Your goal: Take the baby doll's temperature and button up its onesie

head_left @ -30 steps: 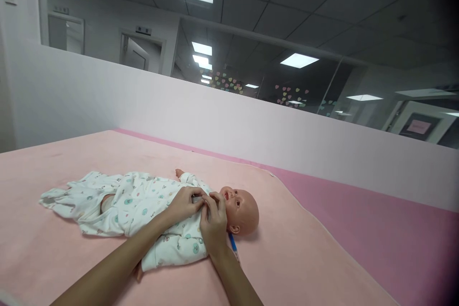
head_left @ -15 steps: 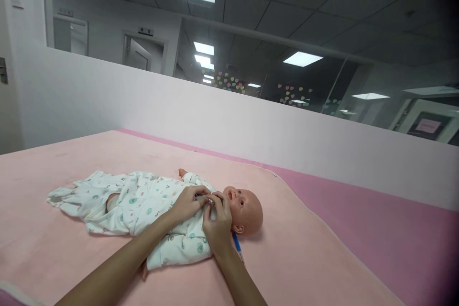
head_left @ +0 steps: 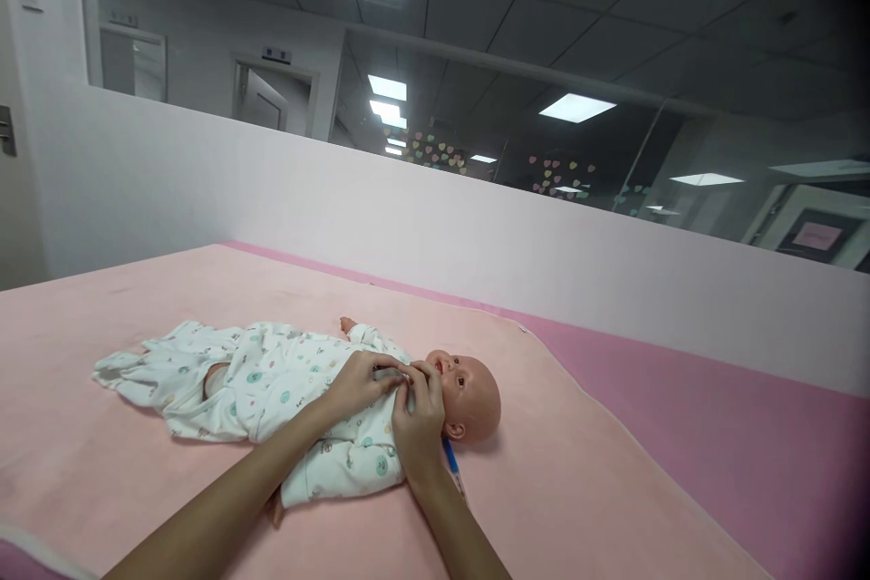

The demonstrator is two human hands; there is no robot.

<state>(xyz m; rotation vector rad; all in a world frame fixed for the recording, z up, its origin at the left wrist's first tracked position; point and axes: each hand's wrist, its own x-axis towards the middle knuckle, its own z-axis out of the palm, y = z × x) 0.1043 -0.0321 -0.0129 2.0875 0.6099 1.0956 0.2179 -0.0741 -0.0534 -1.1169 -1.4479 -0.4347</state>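
Observation:
A bald baby doll lies on its back, head to the right, in a white romper with small coloured prints. Both hands meet at the neckline, just below the doll's chin. My left hand rests over the chest, its thumb and fingertips pinched on the cloth. Facing it, my right hand has curled fingers closed at the same spot, by the doll's mouth. The fingertips cover the exact bit of cloth they grip. A slim blue-tipped strip sticks out from under the doll's neck, beside my right wrist.
A pale pink sheet covers the surface, with a darker pink edge along the back and right. Behind it rises a low white wall with a window above. A door handle shows at the far left.
My right hand has shifted very slightly up and right, its fingers now more tightly closed against the left fingertips. The doll lies as before; the view has moved a little.

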